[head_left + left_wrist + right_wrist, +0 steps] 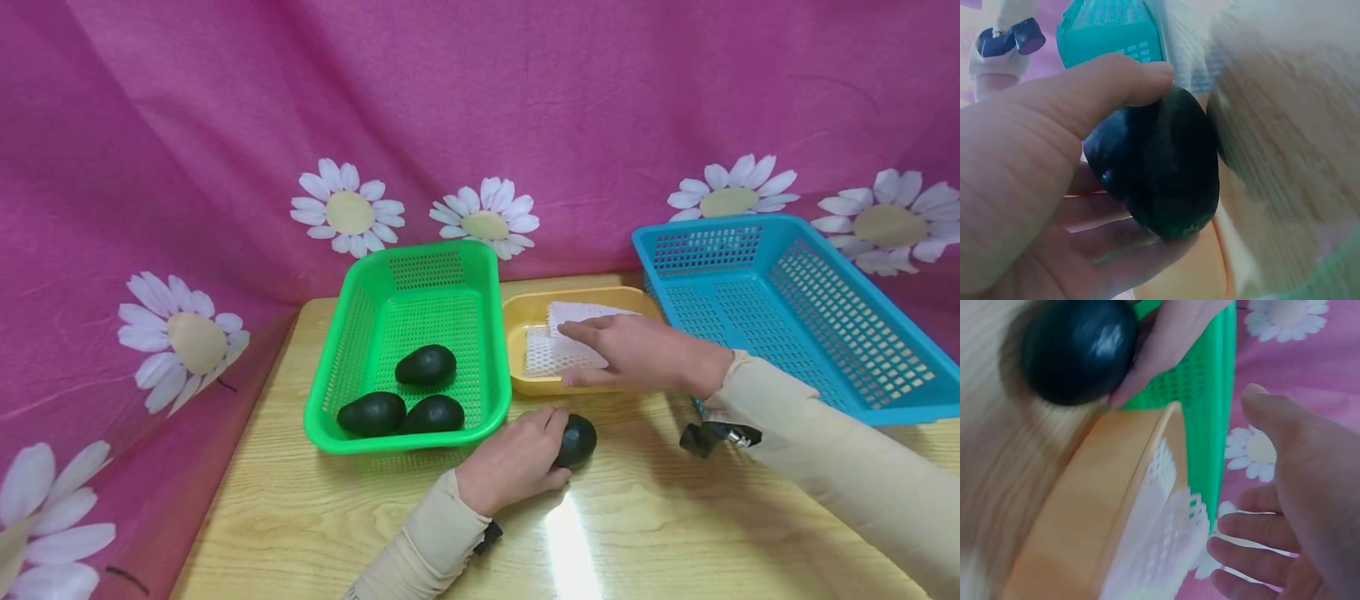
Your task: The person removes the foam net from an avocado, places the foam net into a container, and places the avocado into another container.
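My left hand [516, 460] grips a dark avocado [578, 442] low over the wooden table, in front of the yellow basket. In the left wrist view the thumb lies along one side of the avocado [1154, 162] and the fingers curl round the other. Over the yellow basket [536, 386] is my right hand [648, 348], its fingers loosely extended and nothing between them in the right wrist view. White foam net sleeves [551, 354] lie in that basket, just beside the right fingers. Part of the sleeves is hidden by the hand in the head view.
A green basket [501, 350] on the left contains three more avocados [426, 365]. To the right stands a large blue basket [885, 414]. Behind the table [300, 500] hangs a pink cloth [570, 100] with daisies.
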`<state>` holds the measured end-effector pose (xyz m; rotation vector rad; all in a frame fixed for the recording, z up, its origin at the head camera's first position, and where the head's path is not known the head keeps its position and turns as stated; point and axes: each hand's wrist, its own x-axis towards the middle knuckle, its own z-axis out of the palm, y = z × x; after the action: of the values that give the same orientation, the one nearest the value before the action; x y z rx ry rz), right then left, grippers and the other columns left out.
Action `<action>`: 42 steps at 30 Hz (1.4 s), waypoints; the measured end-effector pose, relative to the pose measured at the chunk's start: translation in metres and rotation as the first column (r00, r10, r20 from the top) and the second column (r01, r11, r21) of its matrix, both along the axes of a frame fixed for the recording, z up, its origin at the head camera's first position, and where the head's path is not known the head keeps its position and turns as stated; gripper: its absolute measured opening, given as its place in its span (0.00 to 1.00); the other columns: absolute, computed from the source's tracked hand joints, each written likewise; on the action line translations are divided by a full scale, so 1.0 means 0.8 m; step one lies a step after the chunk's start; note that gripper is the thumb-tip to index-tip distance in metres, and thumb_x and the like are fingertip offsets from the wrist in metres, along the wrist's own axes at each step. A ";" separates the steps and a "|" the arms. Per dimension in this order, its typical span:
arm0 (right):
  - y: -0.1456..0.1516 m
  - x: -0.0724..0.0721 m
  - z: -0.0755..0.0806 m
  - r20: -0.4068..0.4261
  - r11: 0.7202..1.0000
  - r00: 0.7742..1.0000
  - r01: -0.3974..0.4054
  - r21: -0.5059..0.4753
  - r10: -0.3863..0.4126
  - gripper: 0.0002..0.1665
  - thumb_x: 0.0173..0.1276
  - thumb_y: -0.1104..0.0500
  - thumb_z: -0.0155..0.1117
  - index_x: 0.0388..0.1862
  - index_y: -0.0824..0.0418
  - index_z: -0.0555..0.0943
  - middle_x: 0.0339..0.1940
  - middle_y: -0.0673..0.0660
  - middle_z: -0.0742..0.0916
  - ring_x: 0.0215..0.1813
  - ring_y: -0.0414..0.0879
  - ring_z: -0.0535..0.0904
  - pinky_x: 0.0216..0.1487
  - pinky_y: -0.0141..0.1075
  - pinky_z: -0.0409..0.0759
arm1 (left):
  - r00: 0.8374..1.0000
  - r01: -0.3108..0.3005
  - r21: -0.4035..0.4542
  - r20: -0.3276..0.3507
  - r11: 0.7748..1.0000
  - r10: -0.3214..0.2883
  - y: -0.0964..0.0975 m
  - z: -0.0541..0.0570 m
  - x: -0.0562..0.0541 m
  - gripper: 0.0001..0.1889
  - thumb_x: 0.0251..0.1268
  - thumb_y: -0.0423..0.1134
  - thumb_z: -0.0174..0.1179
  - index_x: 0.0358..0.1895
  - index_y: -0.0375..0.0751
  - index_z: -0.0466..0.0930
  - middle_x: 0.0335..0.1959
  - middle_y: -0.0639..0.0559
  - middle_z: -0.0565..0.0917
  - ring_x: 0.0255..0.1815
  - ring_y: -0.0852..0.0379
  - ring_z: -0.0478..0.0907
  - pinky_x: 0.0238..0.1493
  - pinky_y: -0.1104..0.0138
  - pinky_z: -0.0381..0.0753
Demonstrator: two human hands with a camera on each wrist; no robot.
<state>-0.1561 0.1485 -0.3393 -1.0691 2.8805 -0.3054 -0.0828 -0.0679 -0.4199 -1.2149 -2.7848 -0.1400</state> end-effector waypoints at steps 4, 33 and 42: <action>0.001 0.012 -0.006 0.016 0.999 1.000 0.009 -0.051 -0.008 0.47 0.71 0.31 0.62 0.77 0.59 0.71 0.72 0.62 0.82 0.72 0.60 0.79 0.72 0.56 0.77 | 1.000 0.006 -0.004 -0.008 1.000 -0.006 0.001 -0.003 -0.002 0.31 0.63 0.51 0.70 0.63 0.34 0.76 0.51 0.49 0.86 0.50 0.58 0.85 0.56 0.68 0.85; 0.007 0.065 -0.070 -0.139 0.977 0.990 -0.003 -0.214 -0.027 0.45 0.67 0.32 0.67 0.74 0.56 0.74 0.71 0.58 0.82 0.69 0.55 0.81 0.61 0.53 0.85 | 1.000 0.029 0.034 0.010 0.999 -0.029 0.001 -0.007 -0.008 0.33 0.61 0.50 0.74 0.62 0.35 0.73 0.48 0.51 0.84 0.46 0.60 0.84 0.52 0.70 0.85; 0.013 0.071 -0.074 -0.127 0.975 0.991 0.006 -0.224 -0.035 0.48 0.63 0.29 0.69 0.74 0.53 0.74 0.71 0.54 0.81 0.69 0.52 0.81 0.64 0.50 0.84 | 0.999 0.032 0.068 0.022 0.997 -0.033 0.001 -0.006 -0.008 0.34 0.59 0.52 0.75 0.62 0.36 0.74 0.50 0.51 0.85 0.50 0.59 0.85 0.56 0.69 0.86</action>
<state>-0.0989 0.1588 -0.3983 -1.1314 3.0315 -0.5954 -0.0889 -0.0671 -0.4248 -1.2511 -2.7569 -0.2501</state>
